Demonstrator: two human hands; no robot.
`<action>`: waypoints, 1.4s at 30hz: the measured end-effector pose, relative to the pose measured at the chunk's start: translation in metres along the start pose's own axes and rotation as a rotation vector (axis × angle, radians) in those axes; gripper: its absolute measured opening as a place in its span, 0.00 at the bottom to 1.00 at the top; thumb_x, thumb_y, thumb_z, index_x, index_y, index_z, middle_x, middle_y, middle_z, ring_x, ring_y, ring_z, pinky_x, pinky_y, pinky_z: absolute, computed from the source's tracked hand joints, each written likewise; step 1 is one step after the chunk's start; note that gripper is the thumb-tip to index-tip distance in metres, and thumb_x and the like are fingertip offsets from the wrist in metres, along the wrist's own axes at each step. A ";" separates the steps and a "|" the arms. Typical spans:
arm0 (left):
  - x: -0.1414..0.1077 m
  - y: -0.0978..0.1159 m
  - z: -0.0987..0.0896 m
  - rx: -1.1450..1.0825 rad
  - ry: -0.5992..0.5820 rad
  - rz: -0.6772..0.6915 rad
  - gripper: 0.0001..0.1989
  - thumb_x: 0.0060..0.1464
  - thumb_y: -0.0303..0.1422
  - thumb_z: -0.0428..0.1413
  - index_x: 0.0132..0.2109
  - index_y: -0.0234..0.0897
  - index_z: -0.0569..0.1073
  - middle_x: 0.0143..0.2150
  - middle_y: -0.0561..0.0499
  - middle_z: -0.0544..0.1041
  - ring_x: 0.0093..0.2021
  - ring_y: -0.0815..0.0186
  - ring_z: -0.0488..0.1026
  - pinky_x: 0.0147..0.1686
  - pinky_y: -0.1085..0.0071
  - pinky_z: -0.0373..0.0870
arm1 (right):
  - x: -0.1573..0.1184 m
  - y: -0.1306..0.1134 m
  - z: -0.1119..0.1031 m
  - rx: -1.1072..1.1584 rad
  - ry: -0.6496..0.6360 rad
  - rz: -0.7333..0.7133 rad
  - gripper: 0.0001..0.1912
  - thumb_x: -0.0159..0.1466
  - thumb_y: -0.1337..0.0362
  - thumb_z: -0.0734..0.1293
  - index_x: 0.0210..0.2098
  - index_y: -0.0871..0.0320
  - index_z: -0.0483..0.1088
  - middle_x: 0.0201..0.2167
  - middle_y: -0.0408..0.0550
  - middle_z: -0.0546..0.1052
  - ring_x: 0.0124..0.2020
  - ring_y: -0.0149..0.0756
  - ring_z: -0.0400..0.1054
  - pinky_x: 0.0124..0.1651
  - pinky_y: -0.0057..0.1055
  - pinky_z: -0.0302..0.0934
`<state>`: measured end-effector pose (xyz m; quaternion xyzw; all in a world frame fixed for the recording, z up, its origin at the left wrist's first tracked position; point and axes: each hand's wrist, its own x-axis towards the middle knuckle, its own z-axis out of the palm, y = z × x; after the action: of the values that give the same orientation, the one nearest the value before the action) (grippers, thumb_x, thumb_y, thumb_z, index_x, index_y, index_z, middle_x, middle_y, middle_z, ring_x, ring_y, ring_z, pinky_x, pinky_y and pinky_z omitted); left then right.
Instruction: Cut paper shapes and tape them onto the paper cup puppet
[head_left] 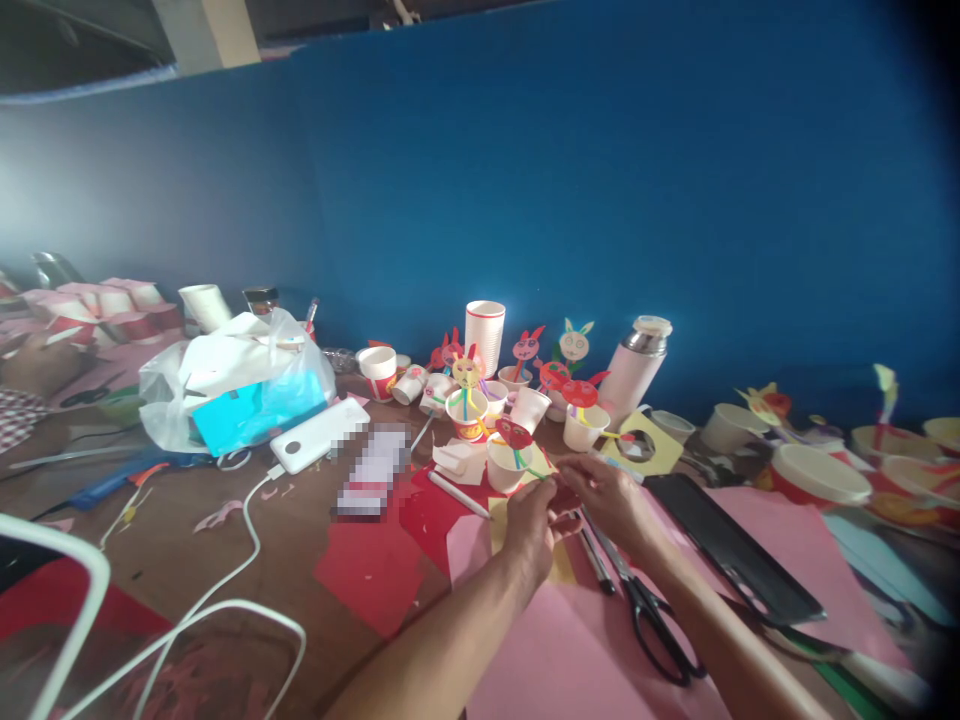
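My left hand (529,522) is closed in a pinch at the end of a thin green strip (533,472). The strip runs from a white paper cup (507,470) with a round red paper face (514,432) above it. My right hand (609,492) is pinched close beside the left one, its fingertips nearly meeting it; what lies in them is too small to make out. Below both hands, scissors (660,625) with black handles and a dark pen (598,560) lie on pink paper (555,650). A white pen (459,494) rests left of my hands.
Several paper cups with paper animal faces (574,343) stand by the blue partition (562,180). A pink flask (636,375) leans behind them. At right lies a black phone-like slab (735,550); at left are a plastic bag (240,385), a white power bank (319,436) and another person's hand (45,365).
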<state>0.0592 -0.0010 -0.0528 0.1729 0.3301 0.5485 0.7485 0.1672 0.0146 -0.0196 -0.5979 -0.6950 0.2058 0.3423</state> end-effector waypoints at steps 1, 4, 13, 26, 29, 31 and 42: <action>0.000 0.000 0.000 0.002 0.000 -0.009 0.12 0.43 0.36 0.59 0.34 0.33 0.70 0.32 0.47 0.74 0.33 0.64 0.72 0.28 0.70 0.64 | 0.001 0.001 -0.001 0.008 -0.004 0.004 0.13 0.60 0.60 0.59 0.36 0.55 0.73 0.34 0.45 0.79 0.34 0.36 0.72 0.36 0.28 0.62; 0.001 0.000 -0.001 0.007 0.006 -0.020 0.13 0.44 0.37 0.59 0.35 0.32 0.71 0.33 0.45 0.75 0.34 0.63 0.73 0.29 0.70 0.64 | 0.004 0.003 -0.006 0.027 -0.027 0.015 0.13 0.60 0.60 0.59 0.35 0.56 0.73 0.33 0.46 0.79 0.34 0.37 0.72 0.36 0.28 0.62; 0.003 -0.001 -0.002 0.010 -0.015 0.004 0.14 0.43 0.39 0.59 0.34 0.33 0.72 0.32 0.47 0.76 0.33 0.64 0.72 0.28 0.71 0.62 | 0.001 -0.007 -0.012 0.039 -0.100 0.010 0.11 0.57 0.58 0.62 0.29 0.54 0.74 0.29 0.43 0.79 0.31 0.37 0.72 0.32 0.28 0.61; 0.005 -0.002 -0.003 0.011 0.009 -0.007 0.14 0.42 0.38 0.60 0.34 0.33 0.72 0.30 0.49 0.74 0.31 0.65 0.71 0.27 0.71 0.64 | -0.003 -0.007 -0.007 0.003 -0.059 0.009 0.08 0.57 0.61 0.61 0.28 0.53 0.72 0.26 0.41 0.78 0.28 0.34 0.71 0.29 0.26 0.60; 0.008 -0.004 -0.005 -0.002 0.005 -0.006 0.13 0.43 0.38 0.60 0.34 0.33 0.71 0.29 0.50 0.73 0.29 0.67 0.71 0.26 0.71 0.64 | -0.002 -0.006 -0.009 0.003 -0.077 0.008 0.08 0.57 0.62 0.61 0.27 0.54 0.71 0.24 0.41 0.77 0.26 0.33 0.71 0.27 0.26 0.59; 0.010 -0.005 -0.006 -0.017 0.015 0.000 0.12 0.43 0.37 0.60 0.34 0.33 0.71 0.28 0.50 0.73 0.28 0.67 0.71 0.25 0.72 0.63 | -0.001 -0.004 -0.009 -0.001 -0.085 0.010 0.07 0.57 0.61 0.62 0.27 0.54 0.71 0.25 0.41 0.78 0.27 0.34 0.71 0.28 0.26 0.60; 0.014 -0.004 -0.008 -0.039 0.089 0.016 0.11 0.39 0.32 0.62 0.31 0.32 0.71 0.25 0.52 0.71 0.25 0.71 0.68 0.25 0.74 0.61 | 0.005 0.004 -0.007 0.083 -0.076 -0.005 0.10 0.58 0.58 0.61 0.33 0.54 0.72 0.30 0.44 0.79 0.32 0.37 0.72 0.34 0.29 0.63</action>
<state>0.0585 0.0104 -0.0655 0.1363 0.3507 0.5681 0.7319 0.1747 0.0193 -0.0160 -0.5733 -0.6998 0.2561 0.3406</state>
